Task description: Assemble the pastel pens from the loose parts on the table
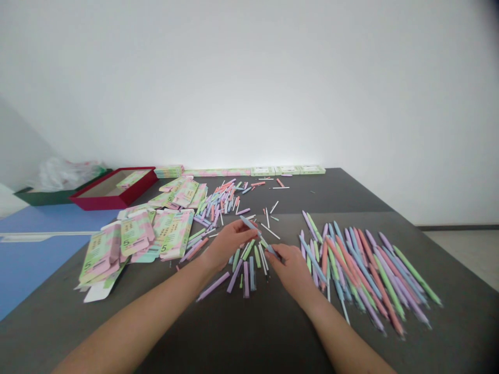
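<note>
Between my two hands is a light blue pen (248, 223), slanting down from upper left to lower right. The fingers of my left hand (231, 240) pinch its upper part. My right hand (290, 267) grips the lower end, where a pale section shows between the fingertips. Below them lie loose pen parts: a purple barrel (246, 279), a blue one (252, 272) and thin white refills (263, 259). To the right of my right hand spreads a wide pile of pens (362, 270) in purple, green, coral and blue.
Flattened printed cartons (136, 234) overlap at the left. Behind my left hand is a heap of short pen parts (224, 200). A red box lid (117, 200) and a green tray (50, 197) holding a plastic bag (68, 174) stand far left. Small cartons (288, 170) line the wall.
</note>
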Motion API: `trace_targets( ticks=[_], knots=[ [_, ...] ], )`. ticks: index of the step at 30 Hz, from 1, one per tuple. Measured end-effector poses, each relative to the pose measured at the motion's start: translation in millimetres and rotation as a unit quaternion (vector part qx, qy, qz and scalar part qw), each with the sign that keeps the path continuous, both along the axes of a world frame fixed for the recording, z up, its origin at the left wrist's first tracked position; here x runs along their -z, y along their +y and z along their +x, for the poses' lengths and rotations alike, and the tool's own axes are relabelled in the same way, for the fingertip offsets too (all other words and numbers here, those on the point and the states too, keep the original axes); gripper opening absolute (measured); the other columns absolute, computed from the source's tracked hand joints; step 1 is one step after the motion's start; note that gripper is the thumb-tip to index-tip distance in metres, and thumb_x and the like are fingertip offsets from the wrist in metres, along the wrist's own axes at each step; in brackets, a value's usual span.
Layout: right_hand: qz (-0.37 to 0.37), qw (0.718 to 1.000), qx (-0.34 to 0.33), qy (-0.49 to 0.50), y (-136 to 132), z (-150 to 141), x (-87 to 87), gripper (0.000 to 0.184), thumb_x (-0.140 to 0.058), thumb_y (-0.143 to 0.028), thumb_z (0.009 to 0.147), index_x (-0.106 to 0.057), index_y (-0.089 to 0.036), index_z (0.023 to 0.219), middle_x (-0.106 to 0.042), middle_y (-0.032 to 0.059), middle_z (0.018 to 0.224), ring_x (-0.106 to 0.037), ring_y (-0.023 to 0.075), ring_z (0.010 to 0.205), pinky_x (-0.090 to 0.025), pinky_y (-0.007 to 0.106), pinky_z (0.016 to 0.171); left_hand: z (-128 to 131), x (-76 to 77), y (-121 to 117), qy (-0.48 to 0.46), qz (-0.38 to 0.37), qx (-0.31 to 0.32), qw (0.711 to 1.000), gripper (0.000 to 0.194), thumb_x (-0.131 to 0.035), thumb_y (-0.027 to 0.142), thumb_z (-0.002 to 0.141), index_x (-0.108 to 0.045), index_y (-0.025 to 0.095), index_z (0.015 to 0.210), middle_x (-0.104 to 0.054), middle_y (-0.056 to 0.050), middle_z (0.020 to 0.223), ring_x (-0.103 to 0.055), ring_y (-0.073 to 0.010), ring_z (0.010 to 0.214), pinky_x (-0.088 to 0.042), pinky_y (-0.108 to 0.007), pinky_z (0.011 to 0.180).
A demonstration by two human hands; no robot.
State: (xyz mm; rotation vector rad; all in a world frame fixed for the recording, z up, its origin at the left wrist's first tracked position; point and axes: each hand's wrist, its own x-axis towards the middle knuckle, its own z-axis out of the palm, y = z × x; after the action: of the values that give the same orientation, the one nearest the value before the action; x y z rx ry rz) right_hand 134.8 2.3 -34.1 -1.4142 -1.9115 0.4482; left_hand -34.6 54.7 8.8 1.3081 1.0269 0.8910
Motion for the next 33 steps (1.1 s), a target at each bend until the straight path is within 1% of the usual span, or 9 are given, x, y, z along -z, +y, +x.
trace_targets(
  ticks=[7,12,17,21,24,26,30,31,33],
  knots=[
    [-0.014,0.993,-0.007,0.116,-4.1,-4.2,0.3,0.03,-0.042,-0.038,0.088,-0.064,-0.018,0.084,-0.06,0.0042,0.071,-0.053,0.0184,0.071,-0.036,0.029,0.065,8.7,-3.6,-11.9,0.033,0.042,0.062,0.997,0.019,-0.064,0.029,0.071,-0.066,0.016,0.084,-0.066,-0.003,0.081,-0.058,-0.017,0.079,-0.042,-0.028,0.079],
    [-0.222,0.904,-0.109,0.349,-5.8,-5.9,-0.6,0.044,-0.032,-0.048,0.089,-0.061,-0.015,0.082,-0.041,-0.0038,0.051,-0.035,0.0106,0.043,-0.028,0.023,0.042,6.7,-4.5,-12.9,0.016,0.033,0.104,0.994,0.017,-0.063,0.029,0.073,-0.066,0.015,0.083,-0.064,-0.002,0.076,-0.057,-0.0148,0.073,-0.041,-0.026,0.075],
    [-0.078,0.991,-0.021,0.109,-5.0,-1.3,-3.5,0.03,-0.042,-0.037,0.088,-0.063,-0.019,0.079,-0.061,0.0028,0.071,-0.054,0.017,0.069,-0.037,0.026,0.06,7.9,8.1,-14.5,0.013,0.033,0.067,0.997,0.017,-0.062,0.029,0.074,-0.067,0.016,0.084,-0.066,-0.002,0.081,-0.058,-0.0172,0.082,-0.04,-0.028,0.081],
    [-0.006,1.0,0.0,0.014,-4.6,0.3,-2.0,0.026,-0.04,-0.031,0.089,-0.062,-0.018,0.094,-0.063,0.0077,0.087,-0.055,0.021,0.083,-0.037,0.03,0.071,11.9,14.6,-14.4,0.008,0.033,0.058,0.998,0.02,-0.062,0.03,0.073,-0.068,0.017,0.086,-0.067,-0.003,0.085,-0.058,-0.0177,0.086,-0.038,-0.029,0.086],
    [-0.037,0.996,-0.003,0.079,-3.4,0.1,-1.2,0.024,-0.045,-0.034,0.087,-0.062,-0.018,0.083,-0.059,0.0053,0.076,-0.052,0.0186,0.075,-0.036,0.028,0.065,12.2,14.6,-12.5,0.022,0.044,0.059,0.997,0.02,-0.064,0.03,0.072,-0.069,0.016,0.085,-0.067,-0.002,0.083,-0.057,-0.0178,0.086,-0.037,-0.029,0.087],
    [-0.14,0.962,-0.05,0.227,-3.6,-0.9,-1.9,0.027,-0.046,-0.04,0.085,-0.059,-0.018,0.078,-0.051,-0.0001,0.062,-0.045,0.013,0.058,-0.033,0.024,0.054,10.7,12.2,-11.7,0.021,0.041,0.079,0.996,0.02,-0.064,0.031,0.072,-0.068,0.015,0.084,-0.066,-0.002,0.08,-0.057,-0.0171,0.082,-0.037,-0.029,0.085],
    [-0.367,0.77,-0.184,0.488,-7.1,-3.8,-3.9,0.034,-0.041,-0.047,0.086,-0.055,-0.016,0.081,-0.033,-0.0073,0.054,-0.021,0.0055,0.039,-0.018,0.021,0.04,6.8,4.8,-14.1,0.008,0.033,0.147,0.989,0.022,-0.06,0.033,0.076,-0.067,0.013,0.08,-0.062,-0.002,0.072,-0.054,-0.0142,0.072,-0.038,-0.028,0.079],
    [-0.378,0.752,-0.191,0.505,-7.8,-4.4,-4.1,0.033,-0.043,-0.046,0.085,-0.055,-0.016,0.08,-0.035,-0.007,0.055,-0.021,0.0047,0.039,-0.018,0.02,0.04,6.2,3.7,-15.2,0.006,0.038,0.151,0.988,0.022,-0.06,0.033,0.076,-0.066,0.013,0.08,-0.062,-0.002,0.072,-0.054,-0.0141,0.072,-0.039,-0.028,0.079],
    [-0.345,0.779,-0.157,0.499,-7.9,-5.2,-3.6,0.026,-0.049,-0.042,0.082,-0.054,-0.016,0.081,-0.04,-0.0059,0.06,-0.026,0.0043,0.04,-0.019,0.02,0.04,5.5,3.7,-17.1,0.011,0.05,0.139,0.989,0.021,-0.06,0.033,0.076,-0.066,0.013,0.081,-0.063,-0.002,0.075,-0.055,-0.015,0.075,-0.039,-0.028,0.08]
  ],
)
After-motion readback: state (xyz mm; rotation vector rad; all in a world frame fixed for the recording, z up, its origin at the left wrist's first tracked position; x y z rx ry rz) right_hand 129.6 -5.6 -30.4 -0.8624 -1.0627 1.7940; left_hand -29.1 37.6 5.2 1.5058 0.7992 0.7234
